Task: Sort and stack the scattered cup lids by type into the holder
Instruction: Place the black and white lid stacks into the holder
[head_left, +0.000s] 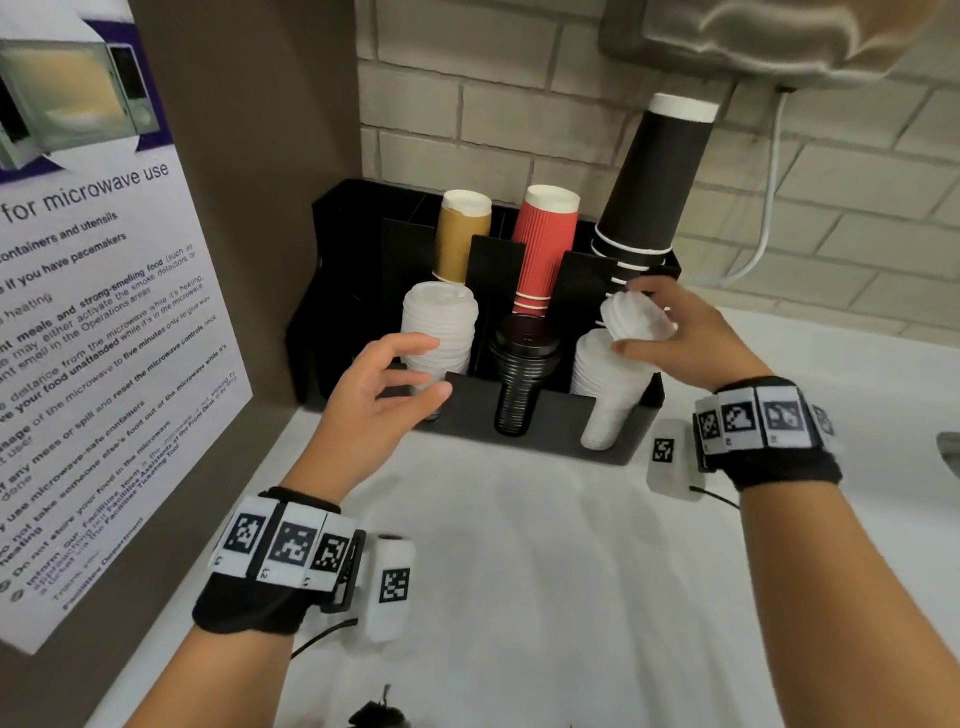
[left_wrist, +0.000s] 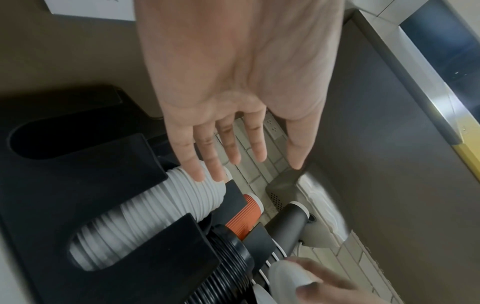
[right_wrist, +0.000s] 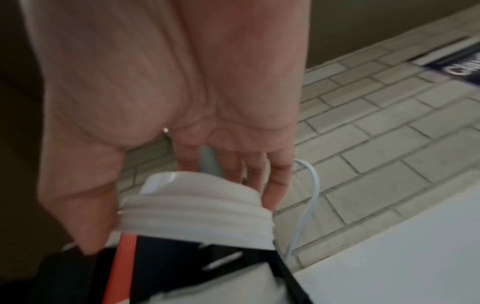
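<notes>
A black holder (head_left: 467, 410) stands against the tiled wall. Its front slots carry a left stack of white lids (head_left: 439, 322), a middle stack of black lids (head_left: 524, 374) and a right stack of white lids (head_left: 608, 395). My right hand (head_left: 675, 338) grips a small bundle of white lids (head_left: 636, 317) just above the right stack; the same bundle of white lids (right_wrist: 197, 211) fills the right wrist view. My left hand (head_left: 384, 384) hovers with spread fingers in front of the left stack, holding nothing. Its fingertips (left_wrist: 200, 174) are close to the left white lids (left_wrist: 145, 222).
Behind the lids stand brown cups (head_left: 462, 234), red cups (head_left: 545, 244) and a tall stack of black cups (head_left: 654, 182). A poster-covered panel (head_left: 93, 312) closes the left side. A white cable (head_left: 769, 208) hangs on the wall. The white counter (head_left: 519, 571) extends in front.
</notes>
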